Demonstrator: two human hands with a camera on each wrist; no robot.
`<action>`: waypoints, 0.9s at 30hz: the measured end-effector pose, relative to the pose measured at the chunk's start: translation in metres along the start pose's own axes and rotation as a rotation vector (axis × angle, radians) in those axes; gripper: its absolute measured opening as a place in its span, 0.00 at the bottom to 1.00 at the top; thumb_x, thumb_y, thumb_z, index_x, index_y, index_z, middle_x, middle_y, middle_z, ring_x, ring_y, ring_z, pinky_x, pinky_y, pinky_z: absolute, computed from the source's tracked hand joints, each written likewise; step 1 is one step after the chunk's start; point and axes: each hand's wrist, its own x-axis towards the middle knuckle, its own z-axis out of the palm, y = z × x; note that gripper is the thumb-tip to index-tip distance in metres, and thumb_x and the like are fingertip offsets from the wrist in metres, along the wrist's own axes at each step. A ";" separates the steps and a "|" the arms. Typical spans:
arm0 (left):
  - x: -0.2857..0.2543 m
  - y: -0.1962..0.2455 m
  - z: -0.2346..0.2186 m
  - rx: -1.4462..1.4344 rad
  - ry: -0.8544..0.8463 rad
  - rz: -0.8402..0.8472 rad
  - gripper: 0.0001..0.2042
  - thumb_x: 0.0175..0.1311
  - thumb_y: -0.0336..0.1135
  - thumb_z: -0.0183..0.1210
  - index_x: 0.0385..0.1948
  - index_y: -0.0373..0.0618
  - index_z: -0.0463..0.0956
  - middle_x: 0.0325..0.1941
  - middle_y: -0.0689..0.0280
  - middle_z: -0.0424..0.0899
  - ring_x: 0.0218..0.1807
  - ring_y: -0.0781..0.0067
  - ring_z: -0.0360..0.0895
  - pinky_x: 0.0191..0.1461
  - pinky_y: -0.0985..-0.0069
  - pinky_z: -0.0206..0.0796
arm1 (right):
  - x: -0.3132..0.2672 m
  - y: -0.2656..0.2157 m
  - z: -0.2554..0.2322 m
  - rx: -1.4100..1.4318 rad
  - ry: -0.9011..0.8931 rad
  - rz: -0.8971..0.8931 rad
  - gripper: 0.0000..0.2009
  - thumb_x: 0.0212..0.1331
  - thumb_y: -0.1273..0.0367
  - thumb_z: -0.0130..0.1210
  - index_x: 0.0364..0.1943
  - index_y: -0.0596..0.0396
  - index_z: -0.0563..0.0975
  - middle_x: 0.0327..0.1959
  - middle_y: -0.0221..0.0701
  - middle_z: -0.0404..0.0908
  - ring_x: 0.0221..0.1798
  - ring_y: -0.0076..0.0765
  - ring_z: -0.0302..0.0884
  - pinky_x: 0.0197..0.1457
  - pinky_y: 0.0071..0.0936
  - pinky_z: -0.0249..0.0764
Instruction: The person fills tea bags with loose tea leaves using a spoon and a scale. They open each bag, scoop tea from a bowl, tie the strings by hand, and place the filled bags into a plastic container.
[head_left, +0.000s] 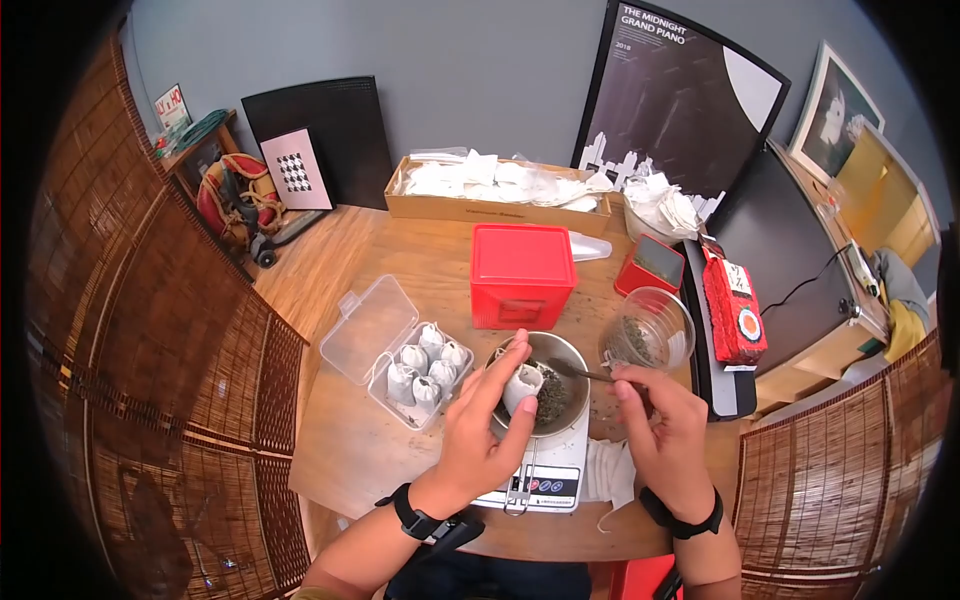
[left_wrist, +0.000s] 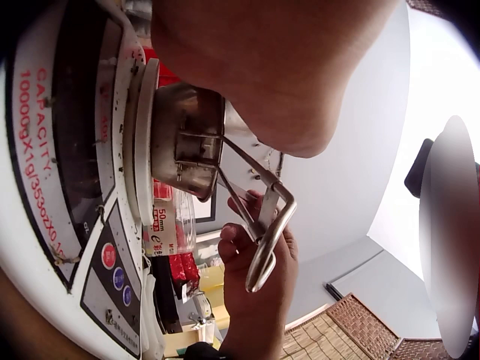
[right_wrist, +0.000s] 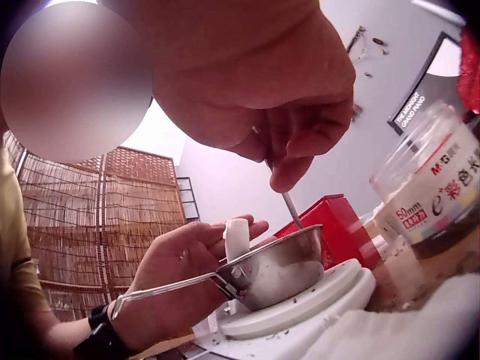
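Note:
My left hand [head_left: 475,435] holds a small white drawstring tea bag [head_left: 524,384] upright over a metal pan [right_wrist: 281,270], its mouth facing up. Dried tea leaves [head_left: 550,408] lie in the pan, which rests on a white kitchen scale [head_left: 570,470]; its wire handle [left_wrist: 277,217] points toward me. Between the thumb and fingers of my right hand [head_left: 665,420] is a slim metal spoon [head_left: 592,374], its head over the pan beside the bag. From the left wrist view, the bag is hidden.
Several filled bags [head_left: 427,390] sit in an open clear plastic box [head_left: 365,325] on the left. Behind the pan stands a red canister [head_left: 522,275]. To the right are a clear tub [head_left: 675,330] with leaves and a red packet [head_left: 735,315]. White empty bags [head_left: 610,470] lie beside the scale.

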 end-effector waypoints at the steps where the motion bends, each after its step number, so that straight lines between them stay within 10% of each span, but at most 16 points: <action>1: 0.000 0.001 0.001 -0.002 -0.003 0.000 0.30 0.72 0.20 0.60 0.77 0.30 0.68 0.80 0.44 0.76 0.76 0.50 0.81 0.79 0.60 0.69 | 0.000 -0.001 0.001 -0.017 -0.021 0.000 0.05 0.73 0.76 0.65 0.49 0.61 0.86 0.37 0.38 0.90 0.28 0.28 0.83 0.32 0.25 0.76; 6: 0.001 0.002 0.002 0.020 0.014 0.002 0.31 0.69 0.19 0.61 0.77 0.30 0.69 0.79 0.43 0.77 0.76 0.49 0.81 0.79 0.60 0.69 | -0.005 0.008 0.000 0.005 -0.006 0.073 0.05 0.76 0.74 0.63 0.48 0.63 0.85 0.35 0.37 0.92 0.28 0.23 0.83 0.32 0.25 0.78; 11: 0.001 0.002 0.002 0.018 0.016 -0.003 0.31 0.68 0.18 0.60 0.76 0.30 0.69 0.79 0.43 0.77 0.76 0.50 0.81 0.79 0.60 0.69 | -0.006 0.030 0.013 0.536 0.019 0.509 0.07 0.80 0.71 0.61 0.50 0.62 0.84 0.37 0.36 0.94 0.27 0.20 0.84 0.31 0.19 0.74; 27: 0.002 0.002 0.004 0.025 0.043 -0.001 0.32 0.68 0.20 0.64 0.76 0.30 0.70 0.78 0.43 0.78 0.75 0.51 0.82 0.78 0.60 0.70 | 0.009 0.032 -0.003 0.767 0.238 0.512 0.11 0.83 0.64 0.57 0.48 0.58 0.83 0.36 0.34 0.93 0.24 0.19 0.78 0.29 0.17 0.68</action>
